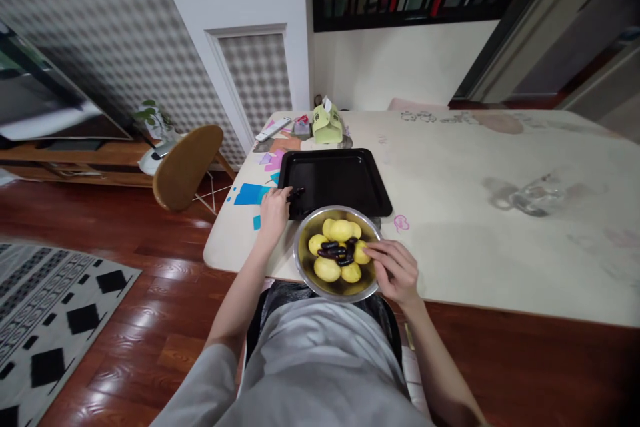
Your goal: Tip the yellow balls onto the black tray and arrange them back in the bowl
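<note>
A steel bowl point(303, 268) sits at the table's near edge, holding several yellow lemons point(327, 269) with dark, elongated grapes point(330, 246) on top of them. My right hand point(399, 268) reaches over the bowl's right rim, its bent fingers at the rightmost lemon point(361, 253); its thumb is close to the rim. Behind the bowl lies a black baking tray point(335, 177). At the tray's left front corner is my left hand point(275, 212), fingers curled at a small dark grape point(297, 193). Its fingertips are partly hidden.
A green tissue box point(327, 123), a white remote point(273, 129) and a small box point(301, 125) stand behind the tray. A clear glass point(537, 197) lies on the right of the white table point(450, 247). A brown chair point(187, 167) is at the left.
</note>
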Demonstrator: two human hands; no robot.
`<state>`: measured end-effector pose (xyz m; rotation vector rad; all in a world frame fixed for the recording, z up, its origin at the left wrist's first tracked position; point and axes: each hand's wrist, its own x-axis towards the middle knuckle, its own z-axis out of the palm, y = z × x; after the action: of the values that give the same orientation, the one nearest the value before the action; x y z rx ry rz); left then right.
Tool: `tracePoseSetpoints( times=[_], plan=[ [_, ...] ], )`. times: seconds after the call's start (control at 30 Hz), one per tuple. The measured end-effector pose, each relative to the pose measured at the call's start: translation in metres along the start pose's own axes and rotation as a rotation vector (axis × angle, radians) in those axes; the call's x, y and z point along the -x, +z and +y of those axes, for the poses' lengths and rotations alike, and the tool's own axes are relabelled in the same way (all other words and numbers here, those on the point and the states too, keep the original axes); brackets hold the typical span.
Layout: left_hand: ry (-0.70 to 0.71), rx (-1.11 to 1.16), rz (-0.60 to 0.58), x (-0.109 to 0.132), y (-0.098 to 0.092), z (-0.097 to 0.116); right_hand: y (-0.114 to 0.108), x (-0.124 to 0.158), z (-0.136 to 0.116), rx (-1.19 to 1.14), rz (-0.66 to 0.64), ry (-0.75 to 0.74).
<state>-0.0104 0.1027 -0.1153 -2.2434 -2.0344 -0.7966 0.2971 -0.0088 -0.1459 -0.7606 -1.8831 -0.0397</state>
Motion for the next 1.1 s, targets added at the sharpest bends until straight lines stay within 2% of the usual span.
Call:
tracePoseSetpoints(
  times=[0.1, 0.2, 0.37, 0.5, 0.67, 0.87, 1.1],
  plan=[
    [0.000, 0.180, 0.120, 0.008, -0.002, 0.004, 0.000, 0.000, 0.000, -0.010, 0.005, -0.001],
    [0.053, 0.401, 0.210, 0.027, -0.012, 0.017, 0.001, 0.000, 0.000, -0.015, 0.010, 0.011],
    [0.127, 0.637, 0.157, 0.074, -0.030, 0.050, 0.001, 0.003, 0.001, -0.029, 0.002, 0.032],
    [0.121, 0.706, 0.085, 0.097, -0.029, 0.066, 0.001, 0.003, 0.001, -0.033, 0.002, 0.039],
    [0.123, 0.681, 0.071, 0.101, -0.025, 0.068, 0.001, 0.001, 0.000, -0.031, 0.007, 0.021],
    [0.177, 0.606, 0.028, 0.101, -0.031, 0.069, 0.001, 0.001, 0.000, -0.026, 0.002, 0.025],
    [0.159, 0.608, 0.047, 0.105, -0.034, 0.069, 0.001, 0.001, 0.000, -0.040, 0.006, 0.030]
  ],
)
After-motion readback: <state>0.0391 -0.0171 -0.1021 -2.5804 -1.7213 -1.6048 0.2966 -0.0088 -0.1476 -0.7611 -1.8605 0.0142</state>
